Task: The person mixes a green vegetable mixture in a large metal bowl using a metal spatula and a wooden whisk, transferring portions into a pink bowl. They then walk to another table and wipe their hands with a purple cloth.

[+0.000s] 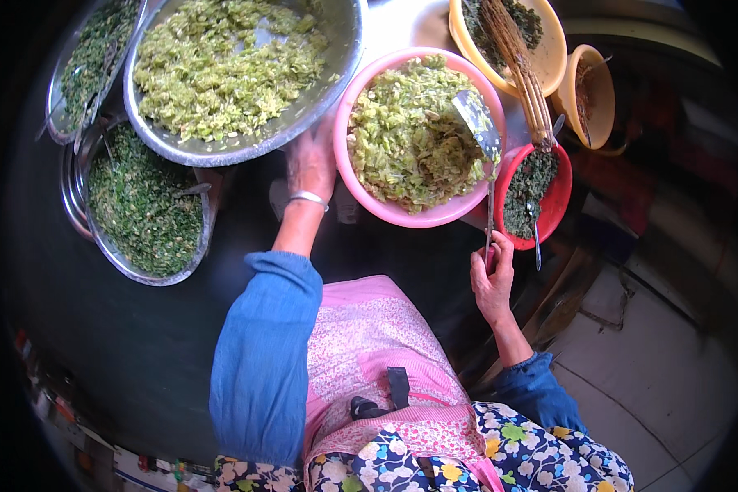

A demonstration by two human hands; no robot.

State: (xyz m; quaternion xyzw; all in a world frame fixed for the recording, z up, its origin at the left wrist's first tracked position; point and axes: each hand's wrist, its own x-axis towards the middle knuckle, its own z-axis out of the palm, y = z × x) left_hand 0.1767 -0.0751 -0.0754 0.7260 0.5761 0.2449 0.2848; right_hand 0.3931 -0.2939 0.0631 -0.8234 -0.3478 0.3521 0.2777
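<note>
My right hand grips the pinkish-red handle of a metal spatula. The spatula's flat blade, with green bits stuck to it, lies over the right side of a pink plastic basin. Chopped pale-green vegetable fills that basin, with a hollow at its lower right. My left hand, a silver bangle at its wrist, reaches between the pink basin and a large metal basin. Its fingers are blurred and partly hidden by the metal rim. More of the chopped vegetable lies in the metal basin.
Metal bowls of chopped dark greens stand at left. A red bowl of dark greens with a spoon is close to my right hand. A bamboo whisk brush spans it and a yellow bowl. Farther right stands another yellow bowl.
</note>
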